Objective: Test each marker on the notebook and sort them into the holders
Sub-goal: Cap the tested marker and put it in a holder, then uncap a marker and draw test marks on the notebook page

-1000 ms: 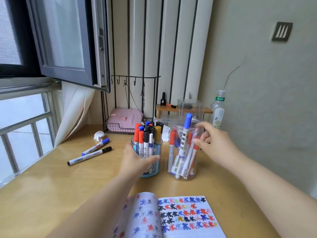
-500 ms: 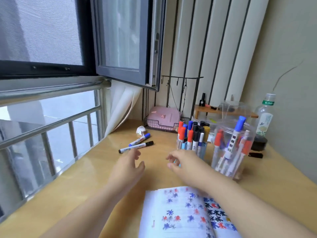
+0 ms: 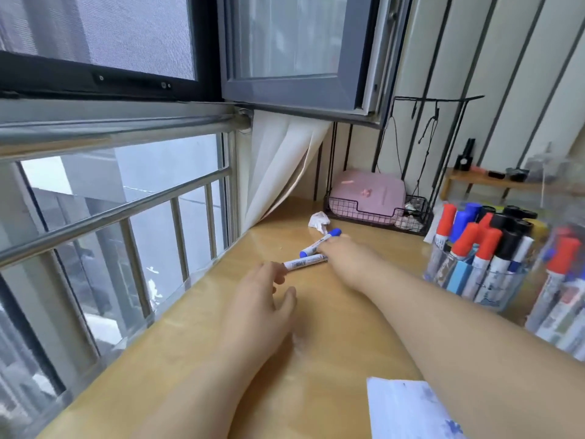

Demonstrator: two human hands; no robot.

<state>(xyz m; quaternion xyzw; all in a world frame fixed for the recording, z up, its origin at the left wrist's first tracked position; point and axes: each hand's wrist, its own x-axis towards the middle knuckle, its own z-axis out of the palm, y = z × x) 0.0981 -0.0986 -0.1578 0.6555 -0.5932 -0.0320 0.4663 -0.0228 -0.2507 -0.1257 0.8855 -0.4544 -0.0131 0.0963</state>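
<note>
Two loose markers lie on the wooden desk (image 3: 196,337) near the window. My right hand (image 3: 346,261) lies across both: its fingers cover the middle of the blue-capped marker (image 3: 334,232) and the far end of the white-barrelled marker (image 3: 304,263). Motion blur hides whether those fingers grip. My left hand (image 3: 261,299) rests on the desk, fingers loosely bent, fingertips at the near end of the white-barrelled marker. A clear holder (image 3: 474,280) packed with several markers stands at right, a second clear holder (image 3: 560,305) beside it. A corner of the notebook (image 3: 408,410) shows at the bottom.
A crumpled tissue (image 3: 319,220) lies just beyond the markers. A black wire basket (image 3: 357,213) with a pink case sits at the back, a small wooden shelf (image 3: 474,179) to its right. Window bars (image 3: 126,217) run along the desk's left edge; an open window sash (image 3: 294,90) hangs overhead.
Both hands left the holders and moved left across the desk to the two loose markers. The view swung left toward the window, so the holders now sit at the right edge.
</note>
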